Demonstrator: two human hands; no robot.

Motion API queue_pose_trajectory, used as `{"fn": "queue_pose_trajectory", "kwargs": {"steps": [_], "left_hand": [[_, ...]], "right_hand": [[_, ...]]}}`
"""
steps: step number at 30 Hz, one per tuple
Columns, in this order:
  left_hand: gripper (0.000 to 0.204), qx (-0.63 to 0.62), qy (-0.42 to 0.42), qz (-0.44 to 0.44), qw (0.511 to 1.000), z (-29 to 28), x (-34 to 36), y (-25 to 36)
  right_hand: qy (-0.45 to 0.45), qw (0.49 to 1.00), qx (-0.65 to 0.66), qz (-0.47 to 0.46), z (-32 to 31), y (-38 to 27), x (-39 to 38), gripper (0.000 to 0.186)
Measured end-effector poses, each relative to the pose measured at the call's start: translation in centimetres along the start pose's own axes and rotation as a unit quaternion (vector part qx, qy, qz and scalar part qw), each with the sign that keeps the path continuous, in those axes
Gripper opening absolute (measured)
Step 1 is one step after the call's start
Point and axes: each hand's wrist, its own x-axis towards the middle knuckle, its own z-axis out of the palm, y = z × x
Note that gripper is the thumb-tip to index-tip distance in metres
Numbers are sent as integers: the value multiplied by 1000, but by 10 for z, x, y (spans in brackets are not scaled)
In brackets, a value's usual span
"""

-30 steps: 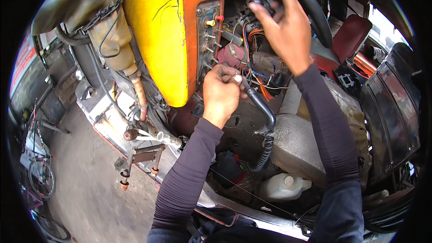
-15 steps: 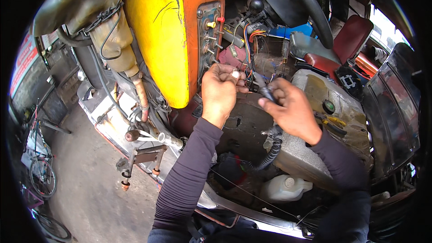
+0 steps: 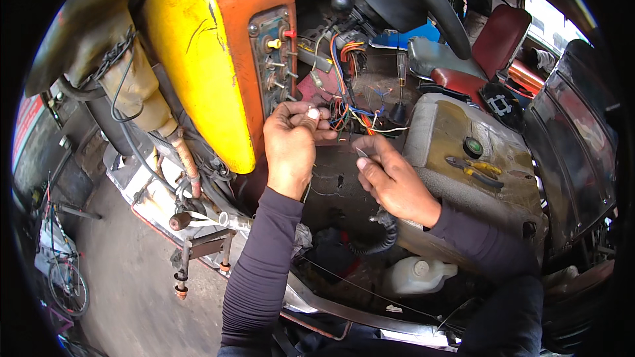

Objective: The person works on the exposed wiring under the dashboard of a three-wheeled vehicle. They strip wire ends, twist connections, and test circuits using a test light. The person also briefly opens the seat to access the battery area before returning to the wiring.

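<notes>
My left hand (image 3: 291, 149) is closed in a pinch beside the metal switch panel (image 3: 272, 66). What its fingertips hold is too small to make out. To its right my right hand (image 3: 400, 182) has thumb and forefinger closed around a thin pale sliver, whose kind I cannot tell. Just beyond both hands hangs a tangle of coloured wires (image 3: 354, 111), with a white wire (image 3: 395, 128) sticking out to the right. A bundle of orange and other wires (image 3: 354, 49) runs up under the dashboard. Below my right hand lies a black coiled hose or cord (image 3: 378, 235).
A steering wheel (image 3: 433, 0) and gear lever (image 3: 399, 86) stand beyond. Yellow-handled pliers (image 3: 476, 170) lie on the worn grey cover (image 3: 433, 139) at right. A whitish jug (image 3: 420, 276) sits low down. The yellow-and-orange body panel (image 3: 198, 66) borders the left side.
The view has shifted, moving the scene leftward. A dark slim thing at my right fingers is no longer seen there. My right hand is lower relative to the wires, which now show more fully.
</notes>
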Motion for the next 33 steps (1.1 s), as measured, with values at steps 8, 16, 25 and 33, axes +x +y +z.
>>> {"fn": "queue_pose_trajectory", "kwargs": {"steps": [8,16,25,33], "left_hand": [[9,-9,6,5,1000,12,-1,1],[11,-11,0,-6,1000,17,-5,3],[11,-3,-3,-7,1000,18,-6,2],[11,0,-16,-6,1000,17,-8,2]], "right_hand": [[-8,999,18,-42,-9,-2,15,34],[-15,998,9,-60,-9,0,20,29],[0,996,77,-35,-10,-5,20,22],[11,994,106,-29,-12,-8,18,21]]}}
